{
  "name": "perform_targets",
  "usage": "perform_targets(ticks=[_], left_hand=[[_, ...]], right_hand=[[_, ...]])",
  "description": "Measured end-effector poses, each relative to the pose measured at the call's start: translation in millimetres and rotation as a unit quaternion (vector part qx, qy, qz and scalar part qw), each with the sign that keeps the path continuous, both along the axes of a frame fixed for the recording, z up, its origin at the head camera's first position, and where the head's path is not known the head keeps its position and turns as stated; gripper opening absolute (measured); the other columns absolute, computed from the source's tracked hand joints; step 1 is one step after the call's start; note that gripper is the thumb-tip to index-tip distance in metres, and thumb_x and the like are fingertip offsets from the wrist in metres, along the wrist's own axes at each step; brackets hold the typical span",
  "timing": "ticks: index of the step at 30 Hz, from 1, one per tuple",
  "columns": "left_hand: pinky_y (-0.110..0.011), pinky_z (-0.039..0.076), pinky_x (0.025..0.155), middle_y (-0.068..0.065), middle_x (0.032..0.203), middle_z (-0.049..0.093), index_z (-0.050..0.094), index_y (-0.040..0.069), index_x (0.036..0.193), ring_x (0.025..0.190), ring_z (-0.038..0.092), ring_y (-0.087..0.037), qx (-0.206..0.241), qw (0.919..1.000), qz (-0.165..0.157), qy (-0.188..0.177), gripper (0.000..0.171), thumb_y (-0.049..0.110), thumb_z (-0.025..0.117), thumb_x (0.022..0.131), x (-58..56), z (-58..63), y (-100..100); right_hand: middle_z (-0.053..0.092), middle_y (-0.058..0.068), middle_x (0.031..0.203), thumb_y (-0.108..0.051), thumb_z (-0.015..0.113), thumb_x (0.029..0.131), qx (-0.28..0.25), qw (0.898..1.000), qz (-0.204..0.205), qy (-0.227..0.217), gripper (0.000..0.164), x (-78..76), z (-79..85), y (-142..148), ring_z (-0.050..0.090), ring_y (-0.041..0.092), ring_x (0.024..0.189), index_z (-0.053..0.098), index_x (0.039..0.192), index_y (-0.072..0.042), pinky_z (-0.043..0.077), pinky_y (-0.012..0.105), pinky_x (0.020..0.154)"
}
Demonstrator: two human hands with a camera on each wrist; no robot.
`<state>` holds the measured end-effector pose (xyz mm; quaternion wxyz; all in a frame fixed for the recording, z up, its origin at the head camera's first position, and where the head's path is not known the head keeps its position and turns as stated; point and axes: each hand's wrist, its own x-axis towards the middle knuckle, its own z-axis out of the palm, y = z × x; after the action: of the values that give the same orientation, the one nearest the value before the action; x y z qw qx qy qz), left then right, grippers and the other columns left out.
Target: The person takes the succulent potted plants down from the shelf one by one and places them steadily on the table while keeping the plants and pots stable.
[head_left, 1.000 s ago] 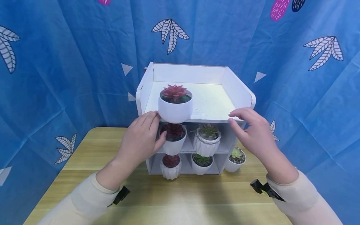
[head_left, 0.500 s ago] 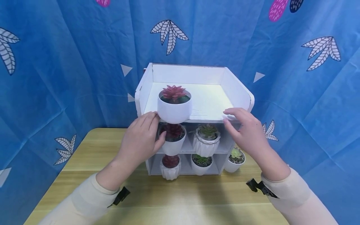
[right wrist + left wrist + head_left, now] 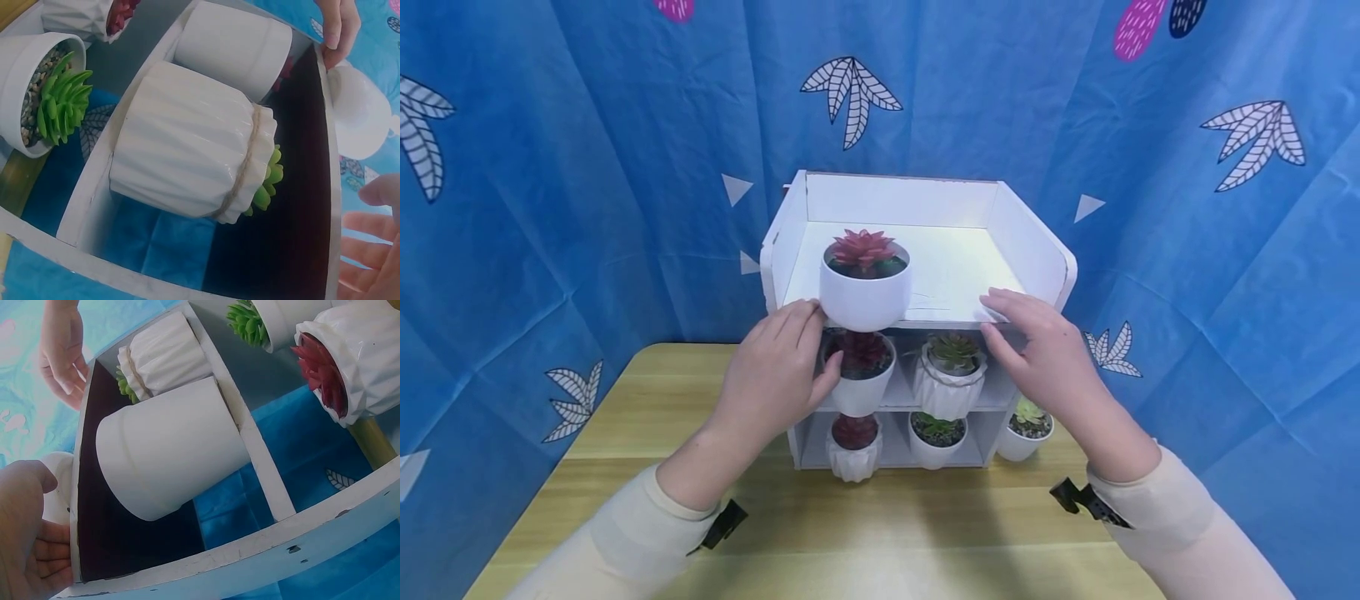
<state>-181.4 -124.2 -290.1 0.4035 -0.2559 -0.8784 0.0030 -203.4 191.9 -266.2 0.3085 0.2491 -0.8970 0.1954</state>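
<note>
On the front left of the white shelf unit's top board stands a round white pot with a red succulent. My left hand is just left of this pot, its fingertips at the board's front edge and its thumb lower down. Whether the fingertips touch the pot, I cannot tell. My right hand is at the front edge on the right, fingers loosely extended and holding nothing. In the right wrist view, the right hand has its fingers by the board's edge, apart from the round pot.
The white shelf has two lower tiers. The middle one holds a white pot with a dark red plant and a ribbed, twine-tied pot. Two smaller pots stand at the bottom. Another potted succulent is on the wooden table at right.
My right hand has moved left along the top board's front edge, towards the pot. The left hand and the round white pot have stayed in place.
</note>
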Motion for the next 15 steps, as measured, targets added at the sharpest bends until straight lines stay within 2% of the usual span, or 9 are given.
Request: perform_targets(ticks=[8,15], left_hand=[[-0.041,0.045,0.093,-0.02,0.12,0.054,0.051,-0.007,0.122,0.111,0.052,-0.031,0.0,1.0,0.002,-0.002,0.06,0.039,0.057,0.084,1.2,1.3,0.5],[-0.042,0.045,0.093,-0.02,0.121,0.054,0.052,-0.007,0.122,0.111,0.052,-0.031,0.003,1.0,0.001,-0.005,0.06,0.039,0.057,0.084,1.3,0.8,0.6]], right_hand=[[0.052,0.005,0.132,-0.032,0.059,0.089,0.01,1.0,-0.002,-0.01,0.039,-3.0,-4.9,-1.8,0.045,0.023,0.125,0.059,0.125,-0.016,0.038,0.049,0.097],[0.056,0.006,0.128,-0.029,0.059,0.09,0.018,1.0,0.002,0.003,0.033,-5.3,-8.9,-2.7,0.048,0.025,0.121,0.063,0.118,-0.014,0.039,0.049,0.096]])
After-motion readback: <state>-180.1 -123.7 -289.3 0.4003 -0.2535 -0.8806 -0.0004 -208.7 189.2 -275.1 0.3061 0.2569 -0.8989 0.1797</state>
